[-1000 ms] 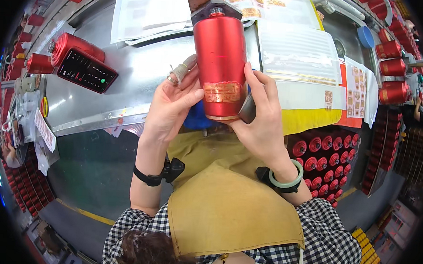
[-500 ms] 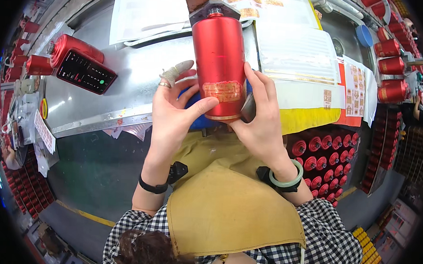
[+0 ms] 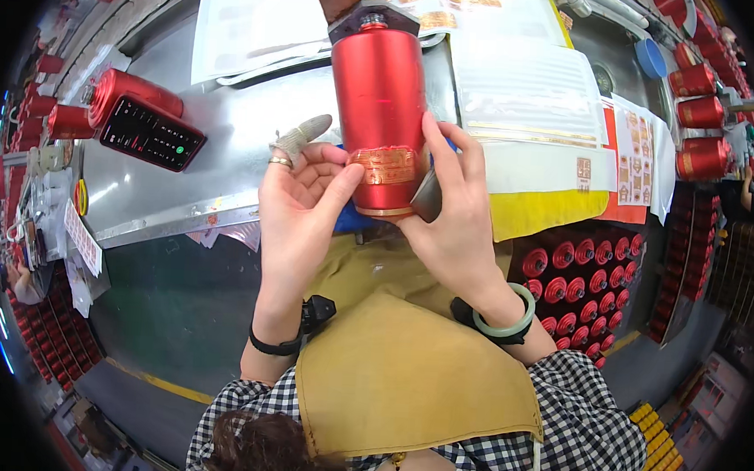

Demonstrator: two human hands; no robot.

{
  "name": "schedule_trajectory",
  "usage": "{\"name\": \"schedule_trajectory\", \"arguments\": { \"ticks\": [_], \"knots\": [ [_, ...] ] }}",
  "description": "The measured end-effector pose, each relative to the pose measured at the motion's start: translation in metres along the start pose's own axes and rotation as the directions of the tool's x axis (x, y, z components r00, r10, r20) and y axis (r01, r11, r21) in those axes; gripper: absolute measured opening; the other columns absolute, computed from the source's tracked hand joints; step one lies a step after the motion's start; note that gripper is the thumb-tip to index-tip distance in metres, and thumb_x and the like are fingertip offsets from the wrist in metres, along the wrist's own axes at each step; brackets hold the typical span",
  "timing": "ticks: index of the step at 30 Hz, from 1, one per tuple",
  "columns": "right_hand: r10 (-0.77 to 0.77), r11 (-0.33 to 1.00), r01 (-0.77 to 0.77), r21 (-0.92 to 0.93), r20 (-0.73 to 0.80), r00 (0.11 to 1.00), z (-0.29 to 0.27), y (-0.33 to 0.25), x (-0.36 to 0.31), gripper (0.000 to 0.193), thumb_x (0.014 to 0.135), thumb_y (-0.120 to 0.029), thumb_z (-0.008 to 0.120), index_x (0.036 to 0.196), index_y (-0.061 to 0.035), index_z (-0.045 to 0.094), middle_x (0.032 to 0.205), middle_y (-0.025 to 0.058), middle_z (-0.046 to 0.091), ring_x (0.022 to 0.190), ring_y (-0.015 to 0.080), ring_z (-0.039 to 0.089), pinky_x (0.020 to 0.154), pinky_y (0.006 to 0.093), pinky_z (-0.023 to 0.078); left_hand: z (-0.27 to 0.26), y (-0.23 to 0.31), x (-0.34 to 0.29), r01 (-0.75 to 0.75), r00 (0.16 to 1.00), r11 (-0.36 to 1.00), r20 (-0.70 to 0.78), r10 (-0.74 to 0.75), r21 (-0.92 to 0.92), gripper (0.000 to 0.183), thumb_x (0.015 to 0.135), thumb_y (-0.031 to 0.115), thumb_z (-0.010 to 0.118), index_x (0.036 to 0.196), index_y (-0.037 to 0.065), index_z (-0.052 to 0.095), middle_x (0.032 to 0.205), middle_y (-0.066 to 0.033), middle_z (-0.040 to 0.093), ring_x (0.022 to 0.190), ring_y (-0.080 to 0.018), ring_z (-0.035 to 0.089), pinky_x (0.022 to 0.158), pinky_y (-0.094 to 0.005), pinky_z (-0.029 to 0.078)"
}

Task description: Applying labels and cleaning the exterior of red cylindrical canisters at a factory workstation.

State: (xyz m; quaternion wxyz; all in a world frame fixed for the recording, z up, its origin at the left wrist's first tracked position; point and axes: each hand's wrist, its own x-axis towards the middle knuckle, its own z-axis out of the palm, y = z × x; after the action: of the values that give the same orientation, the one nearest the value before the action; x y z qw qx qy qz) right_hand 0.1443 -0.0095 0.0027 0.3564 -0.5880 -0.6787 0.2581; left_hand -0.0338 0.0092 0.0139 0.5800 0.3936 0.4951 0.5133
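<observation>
A red metallic bottle [image 3: 378,90] lies lengthwise in front of me, its threaded neck against a dark metal holder [image 3: 376,14] on the far side. Near its close end sits a gold label [image 3: 385,166]. My left hand [image 3: 302,193] is open at the bottle's left side, thumb tip touching the label's left edge, other fingers loosely curled; a pale cover is on one finger. My right hand [image 3: 456,193] is closed around the bottle's right side, index finger along it and thumb by its base. A grey flat piece [image 3: 428,197] shows between that hand and the bottle, partly hidden.
To the left, a phone [image 3: 152,134] leans on another red bottle [image 3: 137,91] on the metal table [image 3: 228,142]. Label sheets [image 3: 529,90] lie right of the holder, over a yellow cloth [image 3: 549,215]. Racked red bottles [image 3: 575,288] stand below right; a blue bowl [image 3: 651,58] is farther off.
My left thumb has slid left across the label to its edge, and the left hand has opened out a little. The bottle appears slightly farther left, with my right hand still on it.
</observation>
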Motion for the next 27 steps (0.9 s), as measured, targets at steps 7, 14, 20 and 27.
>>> {"name": "schedule_trajectory", "arguments": {
  "ticks": [7, 14, 20, 27],
  "knots": [
    [-0.061, 0.980, 0.039, 0.193, 0.111, 0.992, -0.020, 0.013, 0.007, 0.122, 0.058, -0.020, 0.101, 0.161, -0.0090, 0.038, 0.149, 0.0185, 0.039, 0.125, 0.0396, 0.055, 0.105, 0.0442, 0.052, 0.004, 0.013, -0.003, -0.037, 0.993, 0.997, 0.112, 0.028, 0.075, 0.051, 0.096, -0.008, 0.069, 0.143, -0.002, 0.053, 0.104, -0.0019, 0.059, 0.095, -0.0086, 0.060, 0.088, -0.0244, 0.053],
    [0.019, 0.985, -0.038, 0.165, 0.115, 0.993, -0.010, 0.019, 0.014, 0.115, 0.063, -0.013, 0.097, 0.161, -0.0029, 0.038, 0.148, 0.0239, 0.052, 0.135, 0.0413, 0.054, 0.112, 0.0450, 0.047, 0.019, 0.018, -0.002, -0.068, 0.996, 0.994, 0.063, 0.063, 0.081, 0.050, 0.096, -0.009, 0.068, 0.143, -0.002, 0.054, 0.105, -0.0023, 0.060, 0.096, -0.0087, 0.061, 0.090, -0.0250, 0.053],
    [-0.047, 0.997, 0.042, 0.070, 0.062, 0.997, -0.009, 0.008, 0.011, 0.109, 0.067, -0.012, 0.095, 0.161, -0.0028, 0.039, 0.144, 0.0248, 0.056, 0.128, 0.0409, 0.060, 0.107, 0.0448, 0.052, -0.005, 0.011, -0.002, -0.015, 0.999, 0.997, 0.048, 0.012, 0.070, 0.050, 0.097, -0.008, 0.067, 0.144, -0.004, 0.054, 0.110, -0.0042, 0.061, 0.103, -0.0114, 0.062, 0.097, -0.0293, 0.053],
    [-0.017, 0.967, -0.034, 0.254, 0.198, 0.980, -0.028, 0.013, 0.016, 0.122, 0.060, -0.024, 0.101, 0.162, -0.0035, 0.037, 0.148, 0.0220, 0.053, 0.134, 0.0380, 0.057, 0.112, 0.0439, 0.047, 0.003, 0.018, -0.005, 0.007, 0.993, 0.990, 0.120, 0.010, -0.140, 0.050, 0.100, -0.002, 0.066, 0.147, -0.003, 0.052, 0.119, -0.0082, 0.063, 0.110, -0.0147, 0.063, 0.097, -0.0327, 0.053]
  ]
}}
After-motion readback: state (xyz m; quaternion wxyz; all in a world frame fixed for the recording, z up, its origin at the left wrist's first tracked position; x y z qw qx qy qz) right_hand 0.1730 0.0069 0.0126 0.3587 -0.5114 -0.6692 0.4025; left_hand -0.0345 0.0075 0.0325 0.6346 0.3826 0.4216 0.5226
